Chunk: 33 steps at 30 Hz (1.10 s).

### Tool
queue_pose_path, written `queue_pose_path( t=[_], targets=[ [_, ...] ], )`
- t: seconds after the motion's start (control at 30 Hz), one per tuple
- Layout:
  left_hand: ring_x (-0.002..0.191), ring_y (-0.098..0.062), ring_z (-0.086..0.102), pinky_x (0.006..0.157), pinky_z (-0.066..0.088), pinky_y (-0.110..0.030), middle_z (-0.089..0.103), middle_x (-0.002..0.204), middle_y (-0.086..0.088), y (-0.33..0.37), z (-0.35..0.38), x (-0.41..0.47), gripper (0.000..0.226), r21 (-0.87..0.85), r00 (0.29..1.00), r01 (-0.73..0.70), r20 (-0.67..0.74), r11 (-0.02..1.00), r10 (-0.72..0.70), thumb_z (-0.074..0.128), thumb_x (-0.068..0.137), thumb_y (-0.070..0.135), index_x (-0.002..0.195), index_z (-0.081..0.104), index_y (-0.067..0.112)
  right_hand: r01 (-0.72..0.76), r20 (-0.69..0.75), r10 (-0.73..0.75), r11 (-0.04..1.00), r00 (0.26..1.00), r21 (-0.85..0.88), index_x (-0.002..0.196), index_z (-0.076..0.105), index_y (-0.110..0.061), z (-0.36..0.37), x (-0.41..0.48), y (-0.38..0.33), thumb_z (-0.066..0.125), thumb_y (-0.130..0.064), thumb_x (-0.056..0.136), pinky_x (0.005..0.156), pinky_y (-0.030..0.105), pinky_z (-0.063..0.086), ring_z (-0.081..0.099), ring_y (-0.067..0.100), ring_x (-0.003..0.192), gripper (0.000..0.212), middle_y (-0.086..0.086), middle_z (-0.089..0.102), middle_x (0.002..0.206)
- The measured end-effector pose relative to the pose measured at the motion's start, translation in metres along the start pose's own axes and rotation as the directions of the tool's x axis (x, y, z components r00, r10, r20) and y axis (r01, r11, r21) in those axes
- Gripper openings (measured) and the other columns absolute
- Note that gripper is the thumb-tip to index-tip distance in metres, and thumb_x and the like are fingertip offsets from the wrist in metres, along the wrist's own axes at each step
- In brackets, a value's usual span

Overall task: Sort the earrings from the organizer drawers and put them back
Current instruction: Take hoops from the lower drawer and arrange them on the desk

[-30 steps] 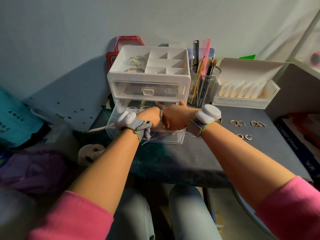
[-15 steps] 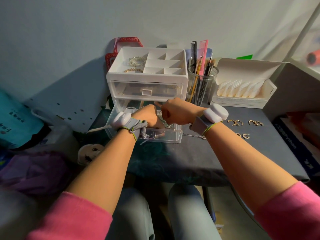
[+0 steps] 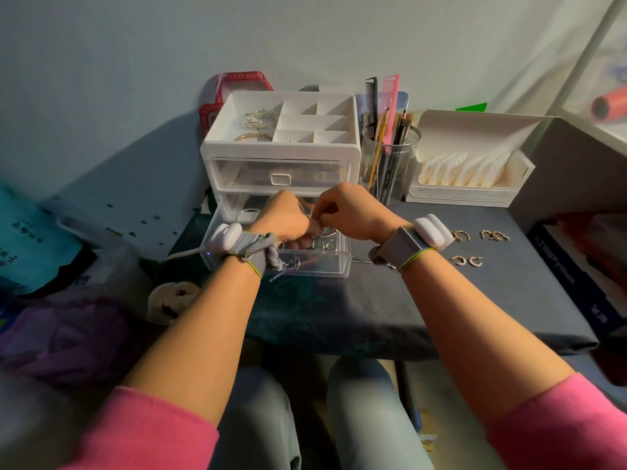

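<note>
Earrings in the drawer point(image 3: 324, 245): silver hoops lie loose on the floor of the lower drawer, just under and beside the two hands.
Earrings on the table point(image 3: 460, 236): three gold pairs lie to the right of the organizer, two side by side in a far row and one nearer the person, well apart from the drawer.
Organizer point(image 3: 210, 154): a white body stands at the back of the table against the wall.
Upper drawer point(image 3: 251, 176): clear-fronted and pushed in.
Lower drawer point(image 3: 315, 268): clear and pulled out toward the person.
Top tray point(image 3: 319, 122): an open grid of compartments; bracelets point(image 3: 261, 118) lie in its large left compartment.
Left hand point(image 3: 283, 218): it reaches down into the lower drawer with its fingers curled. One hoop lies against its thumb, but I cannot tell whether it grips it.
Right hand point(image 3: 346, 212): it is above the drawer with fingers curled tight and fingertips drawn together against the left hand. What they pinch, if anything, is too small to tell.
Wrists: each carries a grey band with a white device point(image 3: 432, 230).
Clear cup point(image 3: 388, 164): it stands just right of the organizer and holds combs and brushes.
White box point(image 3: 475, 195): lid raised, with a row of white pads inside, it stands right of the cup.
Table point(image 3: 424, 300): covered in dark grey cloth.
</note>
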<state>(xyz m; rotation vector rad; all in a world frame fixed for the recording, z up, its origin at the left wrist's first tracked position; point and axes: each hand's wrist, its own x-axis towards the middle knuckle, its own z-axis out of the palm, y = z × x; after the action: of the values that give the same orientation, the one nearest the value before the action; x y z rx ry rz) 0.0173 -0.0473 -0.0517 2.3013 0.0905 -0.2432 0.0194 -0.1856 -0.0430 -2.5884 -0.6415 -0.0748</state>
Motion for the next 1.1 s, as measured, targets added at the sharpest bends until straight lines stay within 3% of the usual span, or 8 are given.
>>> queue_pose_path(
  t=[0.2, 0.3, 0.37, 0.47, 0.6, 0.9, 1.1],
  targets=[
    [0.052, -0.024, 0.058, 0.057, 0.053, -0.034, 0.062, 0.06, -0.012, 0.0, 0.004, 0.001, 0.014, -0.168, 0.999, -0.041, -0.028, 0.985, 0.037, 0.067, 0.077, -0.004, 0.068, 0.061, 0.005, -0.062, -0.099, 0.077, 0.988, 0.992, 0.144, 0.092, 0.075, -0.008, -0.001, -0.003, 0.008, 0.061, -0.006, 0.084, 0.074, 0.026, 0.049, 0.06, 0.012, 0.075, 0.016, 0.002, 0.069, 0.082],
    [0.053, -0.023, 0.057, 0.048, 0.051, -0.027, 0.062, 0.063, -0.012, 0.005, 0.006, -0.003, 0.018, -0.237, 0.993, -0.114, -0.063, 0.965, 0.101, 0.061, 0.083, -0.005, 0.07, 0.064, 0.007, -0.076, -0.166, 0.131, 0.95, 0.977, 0.302, 0.092, 0.075, -0.006, -0.002, -0.008, 0.016, 0.063, -0.004, 0.084, 0.074, 0.031, 0.053, 0.062, 0.015, 0.07, 0.014, 0.007, 0.07, 0.078],
    [0.054, -0.02, 0.057, 0.044, 0.05, -0.023, 0.061, 0.063, -0.011, 0.009, 0.008, -0.006, 0.021, -0.286, 0.986, -0.155, -0.103, 0.946, 0.13, 0.061, 0.084, -0.005, 0.069, 0.065, 0.009, -0.085, -0.192, 0.18, 0.903, 0.965, 0.422, 0.094, 0.074, -0.003, -0.004, -0.015, 0.019, 0.063, -0.001, 0.085, 0.066, 0.023, 0.052, 0.06, 0.011, 0.063, 0.015, 0.009, 0.068, 0.075],
    [0.054, -0.015, 0.055, 0.045, 0.052, -0.02, 0.062, 0.065, -0.009, 0.015, 0.016, -0.008, 0.018, -0.376, 0.983, -0.166, -0.136, 0.912, 0.123, 0.063, 0.086, 0.0, 0.071, 0.067, 0.009, -0.118, -0.163, 0.3, 0.734, 0.94, 0.669, 0.097, 0.069, 0.003, -0.005, -0.027, 0.021, 0.059, 0.004, 0.087, 0.05, 0.01, 0.041, 0.055, 0.005, 0.056, 0.014, 0.004, 0.062, 0.07],
    [0.046, -0.01, 0.053, 0.042, 0.048, -0.018, 0.058, 0.061, -0.01, 0.028, 0.031, -0.013, 0.017, -0.488, 0.989, -0.138, -0.109, 0.862, 0.097, 0.06, 0.088, 0.0, 0.072, 0.064, 0.003, -0.152, -0.065, 0.444, 0.436, 0.894, 0.887, 0.091, 0.067, -0.005, -0.003, -0.039, 0.033, 0.055, 0.0, 0.092, 0.05, 0.016, 0.035, 0.056, 0.008, 0.058, 0.013, 0.004, 0.062, 0.071],
    [0.041, -0.005, 0.057, 0.046, 0.052, -0.017, 0.057, 0.066, -0.012, 0.058, 0.072, -0.028, 0.012, -0.711, 0.996, -0.068, -0.008, 0.7, 0.089, 0.058, 0.089, -0.008, 0.079, 0.06, -0.001, -0.064, 0.076, 0.524, -0.041, 0.848, 0.997, 0.089, 0.064, -0.007, -0.007, -0.073, 0.069, 0.052, 0.002, 0.093, 0.044, 0.011, 0.036, 0.059, 0.004, 0.05, 0.016, -0.002, 0.063, 0.059],
    [0.044, -0.006, 0.058, 0.048, 0.053, -0.018, 0.061, 0.061, -0.007, 0.069, 0.094, -0.036, 0.015, -0.762, 0.996, -0.034, 0.03, 0.646, 0.087, 0.058, 0.087, -0.01, 0.079, 0.062, 0.002, -0.029, 0.113, 0.511, -0.17, 0.852, 0.985, 0.091, 0.064, -0.003, -0.01, -0.087, 0.079, 0.053, 0.005, 0.09, 0.041, 0.012, 0.038, 0.057, 0.003, 0.047, 0.015, 0.002, 0.064, 0.065]
  ],
)
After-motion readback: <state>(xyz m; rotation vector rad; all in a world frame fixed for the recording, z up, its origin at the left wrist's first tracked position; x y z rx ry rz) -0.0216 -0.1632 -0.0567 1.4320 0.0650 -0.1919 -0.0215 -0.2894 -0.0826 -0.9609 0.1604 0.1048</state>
